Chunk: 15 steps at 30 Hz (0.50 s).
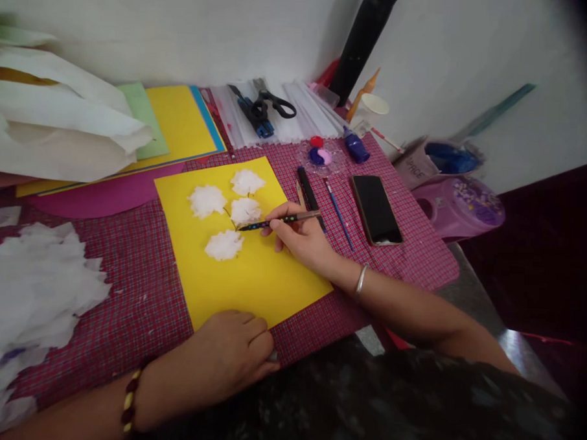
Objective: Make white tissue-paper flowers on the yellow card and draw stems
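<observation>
My right hand (303,238) pinches a dark patterned pen (261,225), its tip touching or just above the yellow sheet (222,285). White fluffy tufts lie on that sheet, among them a lower one (224,245), a left one (207,201), a top one (247,181) and a middle one (245,211). Thin dark lines run between the tufts near the pen tip. My left hand (222,346) rests over the sheet's near edge with its fingers curled. A small greyish bit shows at those fingers, too little to name.
Right of the sheet lie a black marker (310,193), a blue paintbrush (340,213) and a phone (375,209). Behind are a paint palette (337,162), a purple bottle (356,146) and scissors (274,102). White tissue pieces (32,293) heap at the left. Bins (462,201) stand beyond the table.
</observation>
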Each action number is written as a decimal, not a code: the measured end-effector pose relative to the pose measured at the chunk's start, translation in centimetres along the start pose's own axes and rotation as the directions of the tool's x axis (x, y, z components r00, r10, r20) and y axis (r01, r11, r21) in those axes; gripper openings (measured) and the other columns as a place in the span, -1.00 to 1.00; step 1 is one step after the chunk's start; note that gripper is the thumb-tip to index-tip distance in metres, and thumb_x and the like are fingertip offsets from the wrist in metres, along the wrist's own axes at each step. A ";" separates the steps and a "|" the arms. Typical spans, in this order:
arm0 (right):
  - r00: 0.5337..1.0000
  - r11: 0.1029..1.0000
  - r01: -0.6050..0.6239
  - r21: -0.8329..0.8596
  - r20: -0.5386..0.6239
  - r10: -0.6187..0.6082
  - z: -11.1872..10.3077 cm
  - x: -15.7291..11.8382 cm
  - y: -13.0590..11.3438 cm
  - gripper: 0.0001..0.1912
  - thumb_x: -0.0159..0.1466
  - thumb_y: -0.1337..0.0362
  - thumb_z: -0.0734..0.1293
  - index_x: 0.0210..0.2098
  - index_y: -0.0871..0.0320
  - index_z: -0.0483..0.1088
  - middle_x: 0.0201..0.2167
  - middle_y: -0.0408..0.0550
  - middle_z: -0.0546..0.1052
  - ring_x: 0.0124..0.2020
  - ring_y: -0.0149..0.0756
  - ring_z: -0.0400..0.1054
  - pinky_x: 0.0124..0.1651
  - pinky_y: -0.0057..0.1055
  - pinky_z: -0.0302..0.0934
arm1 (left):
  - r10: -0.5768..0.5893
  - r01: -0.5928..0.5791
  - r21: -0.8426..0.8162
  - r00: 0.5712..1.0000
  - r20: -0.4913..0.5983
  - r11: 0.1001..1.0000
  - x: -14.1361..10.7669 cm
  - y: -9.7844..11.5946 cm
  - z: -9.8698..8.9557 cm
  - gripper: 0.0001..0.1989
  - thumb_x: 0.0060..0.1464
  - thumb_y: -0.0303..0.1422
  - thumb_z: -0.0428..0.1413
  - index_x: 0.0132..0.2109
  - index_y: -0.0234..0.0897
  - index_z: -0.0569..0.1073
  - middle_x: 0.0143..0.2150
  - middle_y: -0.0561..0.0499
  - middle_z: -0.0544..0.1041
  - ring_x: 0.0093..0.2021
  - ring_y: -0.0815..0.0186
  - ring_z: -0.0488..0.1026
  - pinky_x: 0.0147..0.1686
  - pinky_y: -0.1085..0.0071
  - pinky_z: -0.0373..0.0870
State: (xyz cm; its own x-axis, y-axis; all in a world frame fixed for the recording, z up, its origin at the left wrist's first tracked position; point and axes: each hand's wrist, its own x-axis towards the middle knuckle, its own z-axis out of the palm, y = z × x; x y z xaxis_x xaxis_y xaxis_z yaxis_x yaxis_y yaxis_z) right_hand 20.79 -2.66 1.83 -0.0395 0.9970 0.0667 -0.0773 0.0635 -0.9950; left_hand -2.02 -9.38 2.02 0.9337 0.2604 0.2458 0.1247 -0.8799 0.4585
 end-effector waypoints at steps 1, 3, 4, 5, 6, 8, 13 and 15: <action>1.000 1.000 0.004 0.001 0.005 -0.004 0.0 -0.1 0.0 -0.71 0.34 0.04 0.48 -0.23 0.08 0.39 -0.38 -0.18 0.53 -0.49 -0.48 0.38 -0.56 -0.56 0.27 | 0.001 -0.001 -0.002 1.000 0.002 1.000 0.0 0.0 0.0 -0.53 0.62 -0.23 -0.18 -0.29 -0.22 0.41 -0.41 0.03 0.51 -0.47 0.25 0.39 -0.46 0.24 0.21; 1.000 1.000 0.010 0.000 0.013 -0.010 0.0 -0.2 0.1 -0.75 0.35 0.07 0.46 -0.22 0.08 0.39 -0.38 -0.18 0.52 -0.49 -0.48 0.37 -0.55 -0.56 0.27 | -0.002 0.002 -0.002 1.000 0.005 1.000 0.0 0.0 -0.1 -0.51 0.62 -0.22 -0.20 -0.29 -0.21 0.41 -0.42 0.03 0.50 -0.48 0.25 0.39 -0.46 0.24 0.21; 1.000 1.000 0.010 -0.003 0.017 -0.010 0.0 -0.2 0.1 -0.77 0.36 0.09 0.44 -0.21 0.08 0.39 -0.38 -0.18 0.52 -0.48 -0.48 0.37 -0.54 -0.56 0.28 | -0.003 0.003 -0.002 1.000 0.007 1.000 0.1 0.0 -0.1 -0.50 0.62 -0.21 -0.20 -0.30 -0.21 0.40 -0.42 0.03 0.50 -0.48 0.25 0.39 -0.46 0.24 0.21; 1.000 1.000 0.010 -0.005 0.019 -0.010 -0.1 -0.2 0.1 -0.79 0.36 0.11 0.44 -0.21 0.08 0.39 -0.38 -0.18 0.52 -0.48 -0.48 0.37 -0.54 -0.56 0.28 | -0.004 0.004 -0.001 1.000 0.010 1.000 0.1 0.0 -0.1 -0.50 0.62 -0.21 -0.21 -0.30 -0.21 0.40 -0.42 0.03 0.50 -0.48 0.25 0.39 -0.46 0.24 0.21; 1.000 1.000 0.008 -0.006 0.021 -0.008 -0.1 -0.2 0.1 -0.80 0.37 0.12 0.43 -0.21 0.08 0.39 -0.38 -0.18 0.52 -0.48 -0.48 0.37 -0.53 -0.55 0.28 | -0.004 0.004 -0.001 1.000 0.013 1.000 0.2 0.0 -0.2 -0.50 0.62 -0.21 -0.21 -0.30 -0.21 0.40 -0.42 0.03 0.51 -0.48 0.25 0.38 -0.47 0.24 0.20; 1.000 1.000 0.005 0.001 0.022 -0.005 -0.1 -0.1 0.1 -0.79 0.36 0.11 0.45 -0.21 0.08 0.40 -0.39 -0.19 0.53 -0.47 -0.47 0.38 -0.52 -0.55 0.30 | -0.005 0.005 -0.001 1.000 0.022 1.000 0.2 -0.1 -0.2 -0.50 0.62 -0.21 -0.19 -0.30 -0.21 0.41 -0.41 0.03 0.51 -0.47 0.25 0.39 -0.46 0.24 0.21; 0.999 1.000 0.014 0.007 0.052 -0.015 -0.7 -1.0 -0.8 -0.78 0.42 0.07 0.40 -0.09 0.07 0.51 -0.30 -0.12 0.63 -0.42 -0.43 0.46 -0.45 -0.49 0.37 | -0.011 0.011 -0.005 0.999 0.047 1.000 0.1 0.0 -0.3 -0.57 0.60 -0.23 -0.11 -0.29 -0.21 0.41 -0.40 0.04 0.52 -0.45 0.27 0.40 -0.43 0.27 0.24; 0.997 0.999 0.022 -0.041 0.069 -0.019 -0.9 -2.1 -1.4 -0.78 0.45 0.08 0.39 -0.05 0.07 0.54 -0.22 -0.07 0.67 -0.37 -0.41 0.50 -0.40 -0.46 0.42 | -0.011 0.011 -0.002 0.998 0.054 1.000 0.1 0.0 -0.2 -0.58 0.60 -0.22 -0.09 -0.28 -0.21 0.41 -0.39 0.03 0.53 -0.45 0.27 0.39 -0.43 0.27 0.24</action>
State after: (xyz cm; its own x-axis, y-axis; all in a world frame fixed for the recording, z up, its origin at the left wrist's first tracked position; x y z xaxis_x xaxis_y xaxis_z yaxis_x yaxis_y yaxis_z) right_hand 21.91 -4.79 3.04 -0.1065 0.9902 0.0905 -0.0371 0.0870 -0.9955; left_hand -2.06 -9.24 2.23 0.9491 0.2480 0.1940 0.1342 -0.8760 0.4632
